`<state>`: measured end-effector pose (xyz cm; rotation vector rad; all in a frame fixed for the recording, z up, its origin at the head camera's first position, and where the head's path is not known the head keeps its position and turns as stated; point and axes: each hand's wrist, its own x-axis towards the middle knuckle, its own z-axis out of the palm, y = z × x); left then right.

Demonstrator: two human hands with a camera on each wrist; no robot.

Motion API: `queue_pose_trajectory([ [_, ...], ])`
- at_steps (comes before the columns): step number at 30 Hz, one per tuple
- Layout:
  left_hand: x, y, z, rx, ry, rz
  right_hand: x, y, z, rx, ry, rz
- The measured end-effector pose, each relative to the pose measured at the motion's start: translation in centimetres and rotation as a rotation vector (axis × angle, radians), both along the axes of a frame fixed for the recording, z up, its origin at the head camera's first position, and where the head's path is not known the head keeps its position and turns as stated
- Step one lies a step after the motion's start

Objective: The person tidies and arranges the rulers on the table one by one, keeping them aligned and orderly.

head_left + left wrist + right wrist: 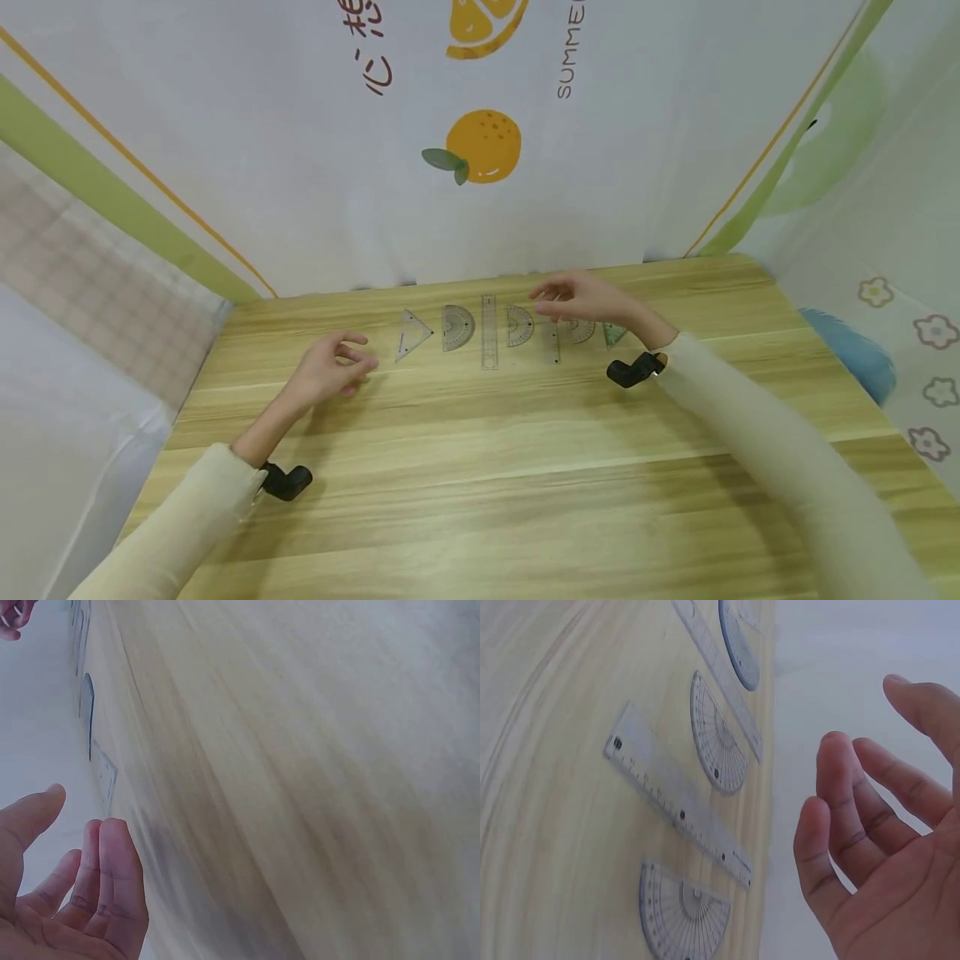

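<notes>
Broadly, wooden table (pixel 525 467) carries a neat row of clear drawing tools along its far edge, likely sorted: long ruler (pixel 489 331), protractors, set square (pixel 411 333). Right hand (pixel 581 298) hovers over short ruler (pixel 553 340), fingers loose, holding nothing. Left hand (pixel 330 371) relaxed, empty, beside the set square.

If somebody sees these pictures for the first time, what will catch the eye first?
Probably the row of clear drawing tools along the far edge of the wooden table: a set square, protractors and a long ruler. The right hand hovers open over the row's right part, while the left hand hangs empty just left of it.
</notes>
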<state>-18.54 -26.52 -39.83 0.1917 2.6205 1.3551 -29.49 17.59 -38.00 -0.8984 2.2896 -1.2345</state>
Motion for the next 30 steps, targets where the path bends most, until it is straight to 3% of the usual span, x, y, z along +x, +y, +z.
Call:
queue_pose_trajectory([
  [5,-0.1,0.0,-0.2,0.011,0.002,0.014,-0.1,-1.3,-0.2,-0.015,0.037,-0.002],
  [12,-0.1,0.1,-0.7,0.026,0.004,0.002,-0.4,-2.5,-0.8,-0.040,0.009,0.012],
  [30,-0.5,0.2,-0.5,0.047,0.000,0.019,-1.0,-4.8,-1.6,-0.090,0.021,0.016],
])
